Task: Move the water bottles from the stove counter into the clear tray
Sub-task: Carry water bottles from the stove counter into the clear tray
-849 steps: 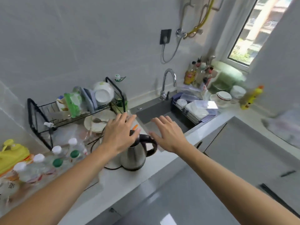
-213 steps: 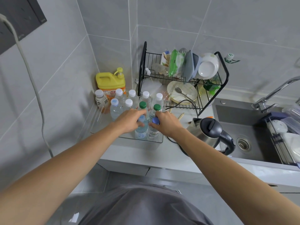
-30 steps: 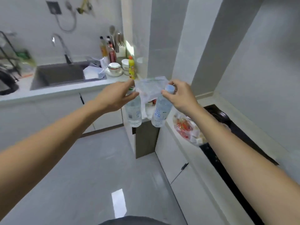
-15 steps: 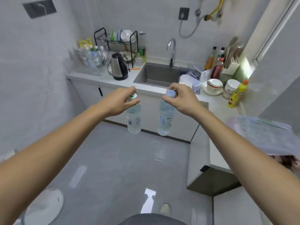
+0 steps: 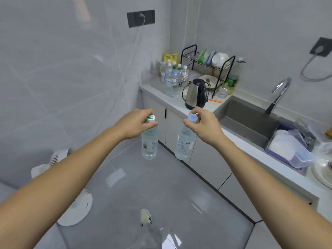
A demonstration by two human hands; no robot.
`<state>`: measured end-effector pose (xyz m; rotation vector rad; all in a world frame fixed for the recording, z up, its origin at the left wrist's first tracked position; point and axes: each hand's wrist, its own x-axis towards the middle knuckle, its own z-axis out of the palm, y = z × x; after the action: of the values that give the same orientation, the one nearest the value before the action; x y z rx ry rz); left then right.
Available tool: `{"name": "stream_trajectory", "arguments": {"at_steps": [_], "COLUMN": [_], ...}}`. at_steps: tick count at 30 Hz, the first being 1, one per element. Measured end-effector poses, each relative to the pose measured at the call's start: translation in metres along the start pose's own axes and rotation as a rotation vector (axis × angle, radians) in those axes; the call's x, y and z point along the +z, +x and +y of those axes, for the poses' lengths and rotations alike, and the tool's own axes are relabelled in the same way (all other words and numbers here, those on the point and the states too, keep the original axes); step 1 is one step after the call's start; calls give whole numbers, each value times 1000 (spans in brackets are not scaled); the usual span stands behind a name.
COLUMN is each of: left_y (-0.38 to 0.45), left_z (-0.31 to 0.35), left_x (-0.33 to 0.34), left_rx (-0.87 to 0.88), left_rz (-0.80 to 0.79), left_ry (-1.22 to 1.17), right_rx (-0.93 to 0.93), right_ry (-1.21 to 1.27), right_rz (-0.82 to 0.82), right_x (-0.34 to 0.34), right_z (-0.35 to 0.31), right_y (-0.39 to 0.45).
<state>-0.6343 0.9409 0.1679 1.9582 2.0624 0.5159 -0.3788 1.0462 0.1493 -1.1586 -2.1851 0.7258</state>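
Note:
My left hand (image 5: 133,124) grips a clear water bottle with a green-and-white cap (image 5: 149,143) by its neck; the bottle hangs upright over the floor. My right hand (image 5: 203,124) holds a second water bottle with a pale blue cap (image 5: 185,144) the same way, beside the first. Both are in mid-air in front of the counter. The clear tray (image 5: 162,86) stands in the far corner of the counter, with several capped bottles (image 5: 173,73) upright inside it.
A steel kettle (image 5: 195,94) stands right of the tray, with a black dish rack (image 5: 208,67) behind it. The sink (image 5: 249,121) and tap (image 5: 280,92) lie further right. A white fan (image 5: 71,203) sits on the grey floor at left. My shoe (image 5: 145,215) shows below.
I have turned left and moved nearer the sink counter; the tray corner has grown larger in view. Both bottles stay gripped by their necks, held side by side.

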Motion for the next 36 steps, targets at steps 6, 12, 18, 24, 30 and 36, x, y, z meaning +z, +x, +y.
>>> {"name": "stream_trajectory", "arguments": {"at_steps": [6,12,18,24,30,36], "left_y": [102,217,313,413,525,643], "left_z": [-83,-153,-208,-257,-302,-332], "left_x": [-7,-32,-65,-83,-86,-94], "left_rx": [-78,-65,-45,-34,-37,-38], "left_rz": [10,-28,31,58,68,49], "left_ry": [-44,-74,-109,-108,-73,-40], "right_rx": [-35,-13,15,-9,-25,-21], "right_ry": [-41,-31,-3,-17,-14,-3], "right_rz": [-72,-13,30,27,16,29], "right_x": [51,84,114,144,173,183], "right_z": [8,5,6,23,56,83], "right_y": [126,263,371,485,609,733]}}
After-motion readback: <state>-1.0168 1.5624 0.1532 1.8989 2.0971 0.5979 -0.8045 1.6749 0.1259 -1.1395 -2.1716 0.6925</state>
